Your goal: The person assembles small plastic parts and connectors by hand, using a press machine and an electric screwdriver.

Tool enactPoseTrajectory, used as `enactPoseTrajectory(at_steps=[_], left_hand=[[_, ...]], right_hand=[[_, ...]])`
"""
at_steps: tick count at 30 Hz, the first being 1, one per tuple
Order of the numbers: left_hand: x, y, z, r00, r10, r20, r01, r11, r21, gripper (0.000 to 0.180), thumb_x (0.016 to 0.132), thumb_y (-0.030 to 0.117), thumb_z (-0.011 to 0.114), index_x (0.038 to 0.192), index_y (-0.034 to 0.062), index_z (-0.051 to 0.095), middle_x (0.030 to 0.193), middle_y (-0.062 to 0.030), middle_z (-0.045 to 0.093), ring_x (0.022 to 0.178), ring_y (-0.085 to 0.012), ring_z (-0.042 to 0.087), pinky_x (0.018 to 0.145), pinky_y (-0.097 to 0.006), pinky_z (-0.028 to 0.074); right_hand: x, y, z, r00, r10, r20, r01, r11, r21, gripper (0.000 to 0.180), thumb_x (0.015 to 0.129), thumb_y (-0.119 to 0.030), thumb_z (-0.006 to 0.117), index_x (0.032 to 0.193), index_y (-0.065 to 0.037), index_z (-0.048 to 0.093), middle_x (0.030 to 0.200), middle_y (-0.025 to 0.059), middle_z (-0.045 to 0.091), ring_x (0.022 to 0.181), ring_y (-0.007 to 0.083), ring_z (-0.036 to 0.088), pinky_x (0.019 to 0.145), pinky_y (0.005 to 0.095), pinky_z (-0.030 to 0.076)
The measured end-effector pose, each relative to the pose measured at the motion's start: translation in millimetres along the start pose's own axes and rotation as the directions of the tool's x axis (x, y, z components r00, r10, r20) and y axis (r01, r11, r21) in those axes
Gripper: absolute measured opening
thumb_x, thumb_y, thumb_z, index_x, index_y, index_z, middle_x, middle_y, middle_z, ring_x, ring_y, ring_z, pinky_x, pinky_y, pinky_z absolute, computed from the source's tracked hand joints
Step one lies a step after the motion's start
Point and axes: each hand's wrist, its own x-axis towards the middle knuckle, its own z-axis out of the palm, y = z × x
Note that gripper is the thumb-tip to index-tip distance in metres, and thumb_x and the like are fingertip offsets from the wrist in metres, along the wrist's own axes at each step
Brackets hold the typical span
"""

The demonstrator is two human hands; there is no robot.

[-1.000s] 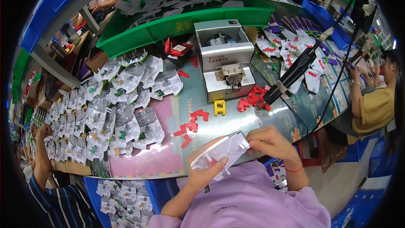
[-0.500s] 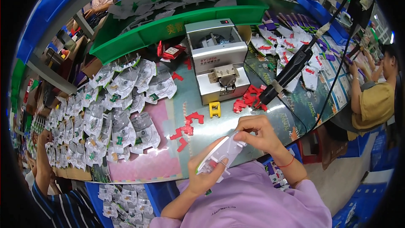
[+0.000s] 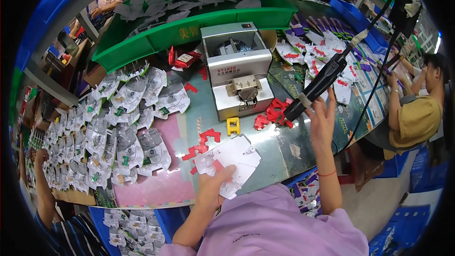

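Observation:
My left hand point(image 3: 214, 187) grips a flat white plastic housing part point(image 3: 239, 159), its thumb lying across the face near a small red piece point(image 3: 218, 165). The part's broad side now faces up over the table. My right hand point(image 3: 323, 122) is raised at the right, fingers spread and empty, beside the lower end of a black electric screwdriver point(image 3: 316, 86) hanging on a cord. Whether a fingertip touches the screwdriver I cannot tell. Loose red plastic pieces point(image 3: 276, 113) lie below the screwdriver tip, and more red clips point(image 3: 201, 146) lie beyond the left hand.
A silver screw feeder point(image 3: 239, 71) stands mid-table with a yellow block point(image 3: 232, 126) before it. A green bin point(image 3: 156, 33) of translucent parts is behind. Assembled housings point(image 3: 128, 144) crowd the left; white parts with red pieces point(image 3: 327, 52) lie right. Co-workers sit on both sides.
The white part has turned from tilted near my body to face up over the table. My right hand has let go of it and moved up and right to the screwdriver.

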Motion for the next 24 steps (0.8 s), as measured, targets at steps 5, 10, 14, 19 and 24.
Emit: enactPoseTrajectory(at_steps=[5,10,14,19,24], left_hand=[[1,0,5,0.998,-0.063,-0.006,0.063,0.996,-0.066,0.046,0.072,-0.006,0.059,0.114,-0.0011,0.042,0.099,-0.0128,0.056,0.081,-0.0198,0.061,0.064,-0.03,0.054],[8,0,-1,0.997,-0.073,-0.029,0.072,0.997,-0.04,0.044,0.071,-0.006,0.06,0.111,-0.0004,0.042,0.097,-0.012,0.056,0.078,-0.0185,0.061,0.061,-0.029,0.054],[16,0,-7,0.998,-0.006,-0.058,0.007,1.0,0.024,0.043,0.071,-0.007,0.061,0.109,0.0008,0.042,0.095,-0.0112,0.056,0.077,-0.0177,0.061,0.059,-0.029,0.053],[23,9,-1,0.993,0.023,-0.113,-0.017,0.998,0.06,0.044,0.071,-0.006,0.061,0.109,0.0007,0.041,0.096,-0.0117,0.055,0.078,-0.018,0.06,0.059,-0.029,0.053],[28,7,-1,0.991,0.037,-0.129,-0.032,0.999,0.04,0.044,0.07,-0.006,0.062,0.108,0.0002,0.04,0.095,-0.0119,0.055,0.078,-0.0181,0.06,0.059,-0.029,0.053]], right_hand=[[19,11,33,0.976,0.111,0.186,-0.138,0.981,0.139,0.05,0.084,-0.008,0.054,0.124,-0.009,0.026,0.109,0.0158,0.052,0.072,0.0177,0.059,0.062,0.0299,0.051],[26,5,54,0.909,0.195,0.369,-0.25,0.962,0.109,0.035,0.079,-0.006,0.059,0.105,-0.005,0.036,0.089,0.0148,0.057,0.054,0.0139,0.054,0.048,0.0271,0.047],[21,-24,96,0.87,-0.095,0.484,0.059,0.994,0.09,0.031,0.075,-0.005,0.06,0.1,0.003,0.045,0.086,0.0143,0.057,0.056,0.0135,0.054,0.049,0.0253,0.046],[30,-36,131,0.686,-0.35,0.638,0.38,0.92,0.096,0.035,0.079,-0.004,0.056,0.109,0.004,0.041,0.082,0.0114,0.052,0.056,0.0138,0.051,0.053,0.0281,0.043],[22,-23,148,0.752,-0.395,0.527,0.39,0.912,0.126,0.057,0.079,0.003,0.05,0.128,0.0,0.02,0.066,0.0075,0.048,0.049,0.0129,0.048,0.05,0.0296,0.043]])
